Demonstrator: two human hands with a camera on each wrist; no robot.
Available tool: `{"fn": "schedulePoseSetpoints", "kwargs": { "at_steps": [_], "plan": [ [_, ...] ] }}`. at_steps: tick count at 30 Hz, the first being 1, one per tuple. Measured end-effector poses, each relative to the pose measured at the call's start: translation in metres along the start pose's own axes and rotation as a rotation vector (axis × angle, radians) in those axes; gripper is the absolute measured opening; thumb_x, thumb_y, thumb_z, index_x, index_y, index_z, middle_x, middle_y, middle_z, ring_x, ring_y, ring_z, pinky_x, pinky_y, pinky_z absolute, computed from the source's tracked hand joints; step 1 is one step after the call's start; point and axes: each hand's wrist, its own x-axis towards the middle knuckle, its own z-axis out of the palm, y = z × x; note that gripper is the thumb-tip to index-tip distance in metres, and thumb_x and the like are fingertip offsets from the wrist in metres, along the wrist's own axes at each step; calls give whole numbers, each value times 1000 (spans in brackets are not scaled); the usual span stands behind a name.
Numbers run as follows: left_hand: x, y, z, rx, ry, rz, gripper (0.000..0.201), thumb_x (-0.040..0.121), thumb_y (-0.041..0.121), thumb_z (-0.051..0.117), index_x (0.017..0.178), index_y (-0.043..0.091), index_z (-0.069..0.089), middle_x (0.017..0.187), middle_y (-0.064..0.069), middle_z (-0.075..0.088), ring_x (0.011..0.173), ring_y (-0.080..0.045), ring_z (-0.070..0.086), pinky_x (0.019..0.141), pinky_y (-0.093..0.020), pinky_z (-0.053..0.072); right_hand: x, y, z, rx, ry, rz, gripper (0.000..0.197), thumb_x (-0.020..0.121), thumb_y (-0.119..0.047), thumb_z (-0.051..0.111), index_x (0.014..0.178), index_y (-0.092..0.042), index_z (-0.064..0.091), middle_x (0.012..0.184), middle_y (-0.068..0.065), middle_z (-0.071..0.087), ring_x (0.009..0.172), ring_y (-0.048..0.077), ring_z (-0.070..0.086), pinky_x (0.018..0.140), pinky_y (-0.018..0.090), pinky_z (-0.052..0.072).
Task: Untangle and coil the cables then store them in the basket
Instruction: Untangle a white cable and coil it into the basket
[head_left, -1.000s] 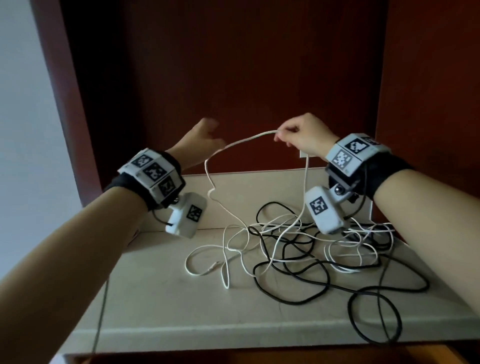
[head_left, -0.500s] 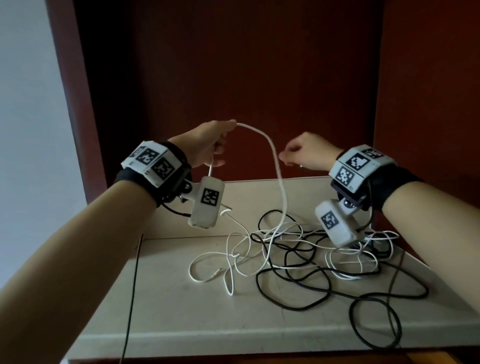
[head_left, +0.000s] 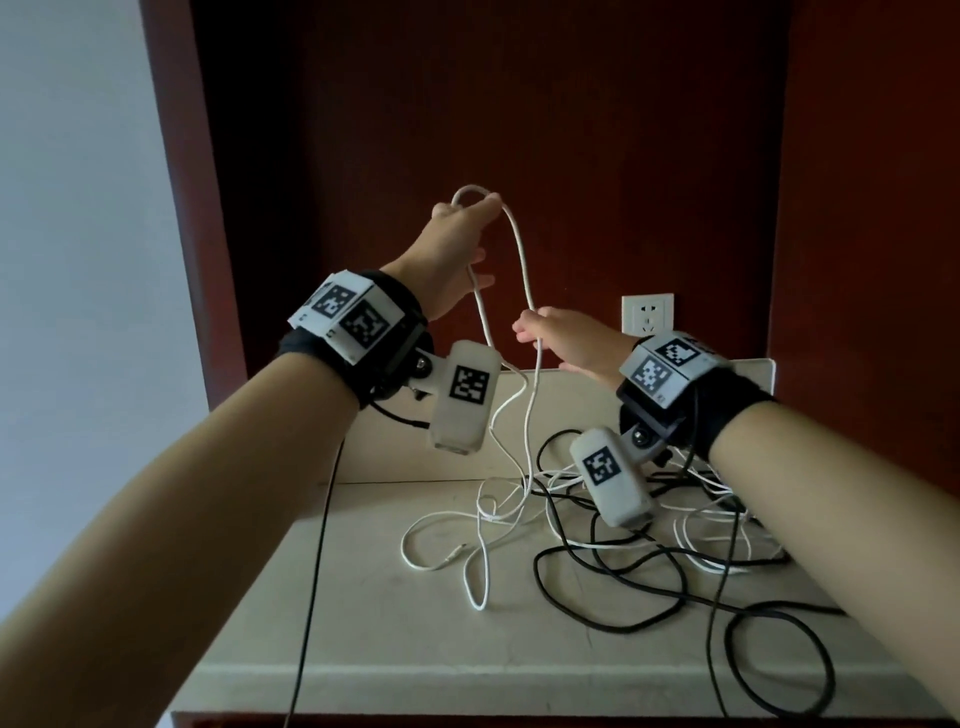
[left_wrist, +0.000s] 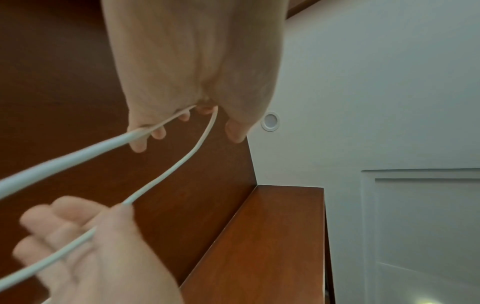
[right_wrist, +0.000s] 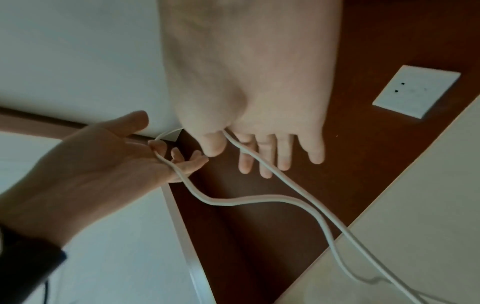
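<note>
A white cable (head_left: 522, 260) rises from the tangle on the pale counter (head_left: 363, 623) and loops over my raised left hand (head_left: 467, 208), hooked on its curled fingers. Lower and to the right, my right hand (head_left: 535, 332) holds the hanging strand between thumb and forefinger, its other fingers nearly straight. The right wrist view shows the cable (right_wrist: 259, 200) crossing the left palm and leaving the right hand (right_wrist: 228, 148). White loops lie mixed with a black cable (head_left: 613, 618) on the counter. No basket is in view.
Dark red wooden panels enclose the counter at the back and right. A white wall socket (head_left: 647, 314) sits on the back panel just above the counter. A thin black wire (head_left: 311, 597) hangs from my left wrist over the counter's front-left edge.
My left hand has risen with the white cable looped over it. My right hand has moved left and lower and now holds the hanging strand.
</note>
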Motion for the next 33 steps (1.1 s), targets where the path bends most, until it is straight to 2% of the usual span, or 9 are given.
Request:
{"fn": "schedulePoseSetpoints", "kwargs": {
  "at_steps": [3,6,8,12,20,26,28,30,33],
  "plan": [
    [7,-4,-5,37,94,-27,56,94,39,52,136,14,24,115,-2,35,111,-26,46,97,-44,45,1,-13,10,126,-14,-107,23,94,-38,49,105,-18,50,117,3,61,114,20,56,97,37,41],
    [6,-11,-12,-76,36,-103,71,89,37,61,140,15,16,127,-10,30,111,-34,53,92,-52,49,-6,-24,17,130,-96,-176,18,93,-17,56,83,-16,40,77,-3,58,65,-4,60,68,13,46],
    [4,-15,-17,-187,-29,-138,85,85,30,69,144,18,10,125,-13,31,99,-33,64,81,-53,54,-10,-28,22,80,-154,-192,19,95,-10,49,79,-13,41,66,-3,54,49,-4,56,60,14,46],
    [10,-12,-23,-244,61,-109,85,74,13,80,140,5,28,83,-5,48,48,-6,54,50,-27,49,-12,-21,30,14,-213,-206,15,96,-10,47,83,-9,38,57,1,42,42,7,41,52,19,42],
    [23,4,-74,-100,318,61,68,79,7,72,125,17,23,97,-4,43,64,-6,43,41,-15,33,-6,16,2,-128,-142,-203,23,93,-16,56,74,-19,44,61,-4,39,46,3,39,49,12,39],
    [16,-17,-135,33,542,68,50,85,3,63,108,17,22,78,-1,36,49,-9,33,34,-15,30,-7,54,-5,-300,-131,-79,10,96,-20,50,89,-18,42,75,-16,38,64,0,41,52,8,38],
    [14,-39,-144,175,570,8,47,85,3,62,106,14,21,85,-4,39,54,-13,37,38,-20,37,-5,49,-3,-386,-114,-84,18,98,-21,46,80,-22,42,72,-13,39,60,2,39,49,9,33],
    [15,-61,-144,363,561,-110,52,84,10,66,115,10,25,107,-12,44,75,-26,53,61,-34,51,-2,38,-1,-458,-81,-114,18,99,-19,42,81,-18,48,67,-6,41,56,6,38,46,15,28],
    [11,-78,-127,822,560,-284,81,86,35,65,139,-5,20,141,-23,29,128,-37,35,105,-42,33,4,17,-2,-464,-16,-158,15,98,-15,41,89,-16,53,65,-5,42,56,8,38,49,18,29]
  ]
}}
